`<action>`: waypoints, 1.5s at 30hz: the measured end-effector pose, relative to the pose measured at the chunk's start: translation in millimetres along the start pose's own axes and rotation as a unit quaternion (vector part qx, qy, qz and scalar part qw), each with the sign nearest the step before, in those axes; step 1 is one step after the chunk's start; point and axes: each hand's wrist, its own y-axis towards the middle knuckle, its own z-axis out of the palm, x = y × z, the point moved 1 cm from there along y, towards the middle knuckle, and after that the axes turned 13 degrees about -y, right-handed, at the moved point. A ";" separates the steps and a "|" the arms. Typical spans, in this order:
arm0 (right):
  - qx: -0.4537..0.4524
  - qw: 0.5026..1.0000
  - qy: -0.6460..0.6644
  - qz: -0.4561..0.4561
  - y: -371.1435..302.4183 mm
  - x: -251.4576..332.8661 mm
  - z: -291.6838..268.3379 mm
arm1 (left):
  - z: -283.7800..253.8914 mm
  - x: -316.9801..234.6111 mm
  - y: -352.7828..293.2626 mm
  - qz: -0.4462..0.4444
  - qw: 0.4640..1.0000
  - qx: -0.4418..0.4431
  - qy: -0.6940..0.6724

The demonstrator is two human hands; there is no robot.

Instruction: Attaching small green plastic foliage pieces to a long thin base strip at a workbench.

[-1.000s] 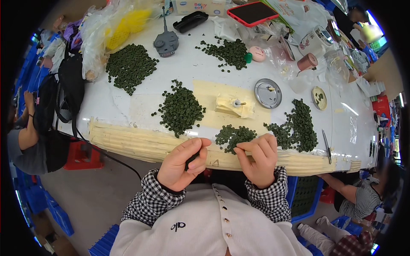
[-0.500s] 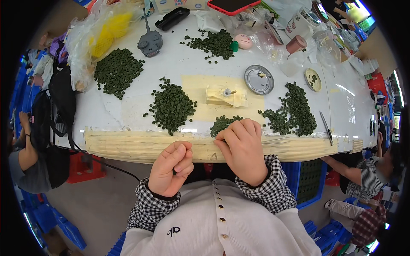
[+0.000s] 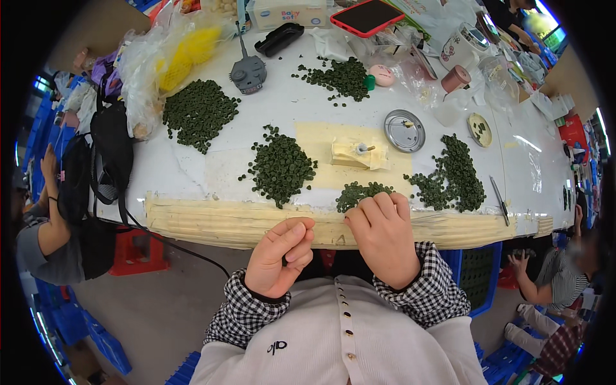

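Note:
My left hand (image 3: 280, 258) hovers just in front of the padded table edge, thumb and forefinger pinched together and the other fingers curled in. Whatever the pinch may hold is too small to make out. My right hand (image 3: 386, 239) hangs over the edge with bent fingers drawn together, its tips hidden from view. Right beyond it lies a small heap of dark green button-like pieces (image 3: 351, 194). A larger heap of the same pieces (image 3: 282, 168) is farther left, and another heap (image 3: 463, 173) lies to the right. Behind the small heap stands a tape-wrapped block (image 3: 351, 154) with a short peg on top.
Cream padding (image 3: 212, 221) lines the table's front edge. Farther back are a round metal lid (image 3: 405, 131), a grey model tank turret (image 3: 248, 74), a red-cased phone (image 3: 366, 16) and plastic bags (image 3: 144, 83). A pen-like tool (image 3: 498, 200) lies at right. Co-workers sit on both sides.
The whole view has shifted, so table and hands appear farther right and slightly lower. My hands keep nearly the same pose. At the right, a co-worker's hand has moved away from the table edge.

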 end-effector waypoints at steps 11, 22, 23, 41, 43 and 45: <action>0.109 0.952 -0.216 -0.187 14.0 28.4 -14.2 | -3.0 0.0 -3.0 -0.003 1.000 0.004 0.006; 0.013 0.999 0.019 -0.024 12.9 -9.7 -1.9 | -1.5 0.2 2.0 -0.001 1.000 -0.009 0.020; -0.003 0.998 0.063 0.003 11.7 -11.7 -3.8 | 0.2 1.0 3.0 -0.002 1.000 -0.008 0.018; 0.022 0.760 0.584 0.283 -12.2 -13.3 1.9 | 6.2 12.0 15.2 -0.013 0.999 0.008 0.033; 0.032 0.730 0.615 0.295 -13.7 -11.0 1.9 | 7.0 12.1 14.5 -0.014 0.999 0.008 0.037; 0.019 0.756 0.601 0.259 -13.9 -12.7 0.5 | 6.2 13.5 15.0 -0.016 0.999 0.015 0.038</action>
